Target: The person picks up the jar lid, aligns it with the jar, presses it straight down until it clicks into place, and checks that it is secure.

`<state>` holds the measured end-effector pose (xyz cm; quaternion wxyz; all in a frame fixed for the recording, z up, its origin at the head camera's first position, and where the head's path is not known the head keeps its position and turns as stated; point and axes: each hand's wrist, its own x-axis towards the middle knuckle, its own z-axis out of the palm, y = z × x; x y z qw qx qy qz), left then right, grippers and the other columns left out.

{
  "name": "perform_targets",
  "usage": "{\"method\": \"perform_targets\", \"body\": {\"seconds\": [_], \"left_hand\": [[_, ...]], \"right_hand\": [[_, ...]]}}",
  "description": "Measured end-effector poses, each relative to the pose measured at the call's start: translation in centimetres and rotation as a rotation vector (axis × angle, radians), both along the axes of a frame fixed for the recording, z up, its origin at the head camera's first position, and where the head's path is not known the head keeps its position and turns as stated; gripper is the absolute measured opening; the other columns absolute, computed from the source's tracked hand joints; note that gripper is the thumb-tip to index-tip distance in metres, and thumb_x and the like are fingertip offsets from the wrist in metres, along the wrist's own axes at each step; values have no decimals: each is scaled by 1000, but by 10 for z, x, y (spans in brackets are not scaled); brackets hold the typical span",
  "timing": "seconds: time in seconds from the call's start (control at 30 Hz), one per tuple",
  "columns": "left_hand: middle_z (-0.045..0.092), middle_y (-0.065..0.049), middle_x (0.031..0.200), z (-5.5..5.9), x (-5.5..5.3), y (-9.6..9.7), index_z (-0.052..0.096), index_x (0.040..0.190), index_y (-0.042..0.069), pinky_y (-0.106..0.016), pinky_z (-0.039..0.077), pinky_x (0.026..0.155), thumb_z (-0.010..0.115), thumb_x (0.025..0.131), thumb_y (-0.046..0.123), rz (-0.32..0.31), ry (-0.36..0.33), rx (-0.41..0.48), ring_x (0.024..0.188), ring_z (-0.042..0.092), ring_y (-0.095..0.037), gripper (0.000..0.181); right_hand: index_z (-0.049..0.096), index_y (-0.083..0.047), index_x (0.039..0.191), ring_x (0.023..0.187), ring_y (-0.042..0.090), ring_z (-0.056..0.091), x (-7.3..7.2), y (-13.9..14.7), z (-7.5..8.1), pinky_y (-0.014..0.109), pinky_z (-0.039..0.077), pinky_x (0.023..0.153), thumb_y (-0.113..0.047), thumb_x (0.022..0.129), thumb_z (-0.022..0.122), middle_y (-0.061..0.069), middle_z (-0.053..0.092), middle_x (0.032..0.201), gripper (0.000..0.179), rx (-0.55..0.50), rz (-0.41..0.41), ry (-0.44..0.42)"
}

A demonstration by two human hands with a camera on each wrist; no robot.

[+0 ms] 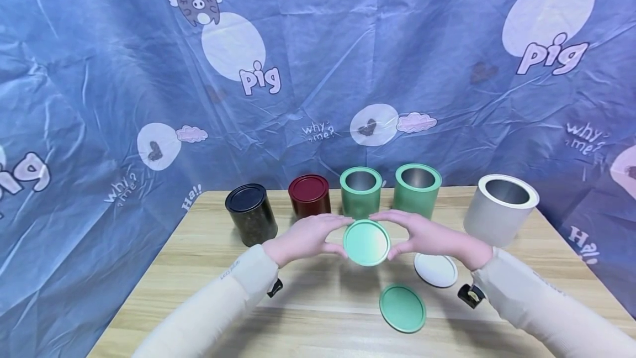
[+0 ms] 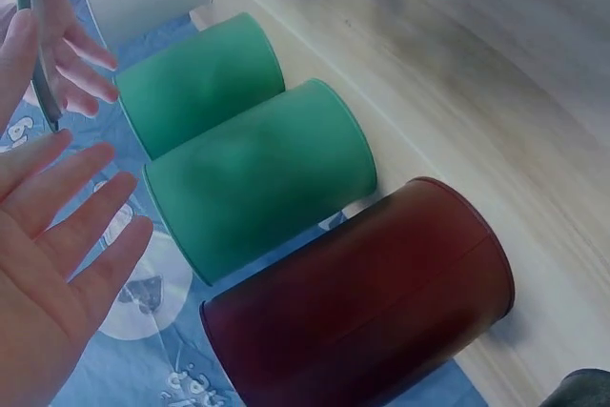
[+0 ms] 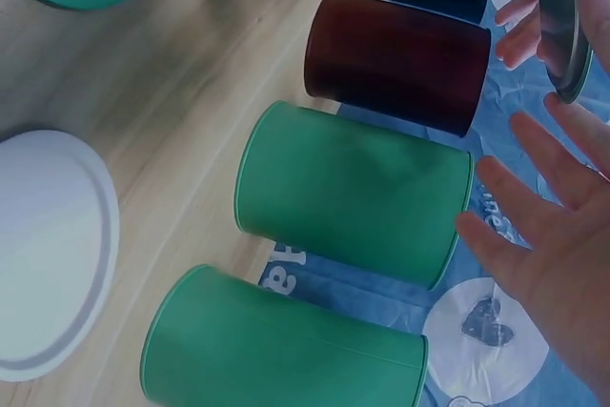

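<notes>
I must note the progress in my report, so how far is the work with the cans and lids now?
Done: the black can and the red can have lids on. In hand: both hands, left hand and right hand, hold a green lid near the two open green cans. Left: the second green lid and the white lid lie on the table; the white can is open.

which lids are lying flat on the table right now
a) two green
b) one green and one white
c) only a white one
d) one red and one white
b: a green lid and a white lid lie on the table, while both hands hold a second green lid up between them.
</notes>
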<state>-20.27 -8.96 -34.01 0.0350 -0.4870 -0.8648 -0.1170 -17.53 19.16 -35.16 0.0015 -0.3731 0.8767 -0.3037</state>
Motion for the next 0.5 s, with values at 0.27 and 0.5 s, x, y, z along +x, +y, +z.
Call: {"method": "perform_targets", "body": {"seconds": [0.27,0.5], "left_hand": [[61,-6,134,7,-9,3,54,138,10,-33,48,101,73,80,43,47,-33,3,123,58,-19,69],[64,-6,129,11,-18,7,53,139,13,-35,53,92,73,81,44,94,-78,27,113,63,-18,69]], "right_hand": [[56,-4,132,123,34,54,-8,2,4,51,47,98,-22,70,83,13,60,132,70,-38,-53,79],[59,-6,130,124,36,53,-15,7,7,53,45,100,-24,73,82,14,60,132,65,-43,-102,107]]}}
